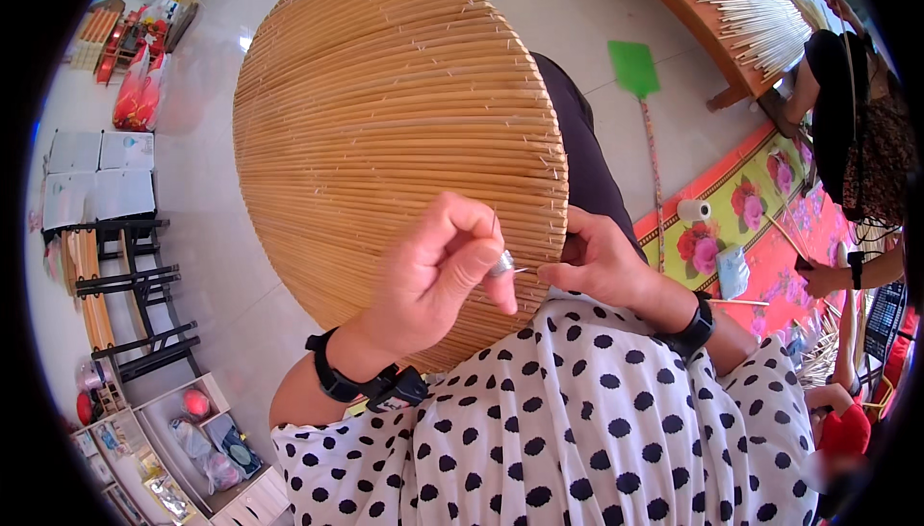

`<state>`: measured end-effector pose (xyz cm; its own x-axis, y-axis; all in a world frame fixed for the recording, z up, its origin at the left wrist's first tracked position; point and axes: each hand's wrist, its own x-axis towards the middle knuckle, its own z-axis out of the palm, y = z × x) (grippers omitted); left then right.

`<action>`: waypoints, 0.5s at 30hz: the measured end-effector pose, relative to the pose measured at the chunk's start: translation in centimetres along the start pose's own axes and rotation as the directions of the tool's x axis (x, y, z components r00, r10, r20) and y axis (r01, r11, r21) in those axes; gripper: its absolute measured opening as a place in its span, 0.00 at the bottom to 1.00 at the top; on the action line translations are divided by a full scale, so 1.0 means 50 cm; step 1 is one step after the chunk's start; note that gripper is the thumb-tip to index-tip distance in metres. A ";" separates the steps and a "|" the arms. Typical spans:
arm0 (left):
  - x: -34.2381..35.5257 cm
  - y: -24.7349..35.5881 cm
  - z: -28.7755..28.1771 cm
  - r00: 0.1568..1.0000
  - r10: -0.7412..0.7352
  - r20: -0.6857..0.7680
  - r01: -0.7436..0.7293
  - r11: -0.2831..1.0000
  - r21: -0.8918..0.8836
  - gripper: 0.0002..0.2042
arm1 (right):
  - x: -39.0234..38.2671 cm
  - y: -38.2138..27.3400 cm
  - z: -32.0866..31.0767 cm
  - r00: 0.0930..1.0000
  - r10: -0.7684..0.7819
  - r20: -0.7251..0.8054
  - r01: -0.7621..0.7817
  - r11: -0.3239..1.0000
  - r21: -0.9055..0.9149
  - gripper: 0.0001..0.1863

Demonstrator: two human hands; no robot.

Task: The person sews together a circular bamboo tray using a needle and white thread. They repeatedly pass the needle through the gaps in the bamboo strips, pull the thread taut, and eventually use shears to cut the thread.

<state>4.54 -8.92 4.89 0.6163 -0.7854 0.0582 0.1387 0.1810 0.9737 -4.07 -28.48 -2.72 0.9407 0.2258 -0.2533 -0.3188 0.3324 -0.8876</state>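
1. The left hand (438, 271) is closest to the camera. Its thumb and first finger are pinched together on a thin needle (495, 228). A shiny metal thimble ring (501, 263) sits on one finger.
2. The needle stands almost straight up out of the pinch. A small metal tip also pokes out to the right, past the thimble ring.
3. The right hand (597, 261) is just beside the left hand. Its fingers are closed on the edge of the woven hat (395, 131), and one fingertip points toward the metal tip. The two hands are very near but do not touch.
4. The left hand is the one nearer to the needle. The edge of the hat lies between the two hands, right where they meet.
5. The woven hat is big, round and straw yellow. It is made of many thin strips lying side by side. It rests on the lap, over the white dress with black dots (577, 420), and tilts up and away.
6. Farther off, on the flowered mat (760, 218), a white spool (693, 210) stands.
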 end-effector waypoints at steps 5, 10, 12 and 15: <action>0.021 0.093 -0.042 0.947 0.285 -0.151 -0.278 0.958 0.064 0.05 | -0.011 -0.006 -0.005 0.998 0.007 -0.056 -0.008 1.000 -0.011 0.27; 0.026 0.268 -0.075 0.806 0.516 -0.291 -0.566 0.815 -0.122 0.08 | 0.003 -0.007 -0.005 0.998 0.066 -0.008 -0.066 0.998 0.020 0.28; 0.037 0.277 -0.091 0.818 0.561 -0.131 -0.570 0.821 -0.046 0.09 | 0.004 -0.022 0.000 0.998 0.070 0.006 -0.071 0.997 0.017 0.29; 0.070 0.247 -0.085 0.874 0.485 0.042 -0.477 0.870 -0.121 0.10 | 0.011 0.002 -0.007 0.990 0.031 -0.137 -0.037 0.999 -0.039 0.36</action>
<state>11.71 -6.92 16.18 0.5729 -0.6234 0.5321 -0.0798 0.6037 0.7932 -3.53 -28.63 -3.09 0.9374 0.1082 -0.3311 -0.3483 0.2879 -0.8921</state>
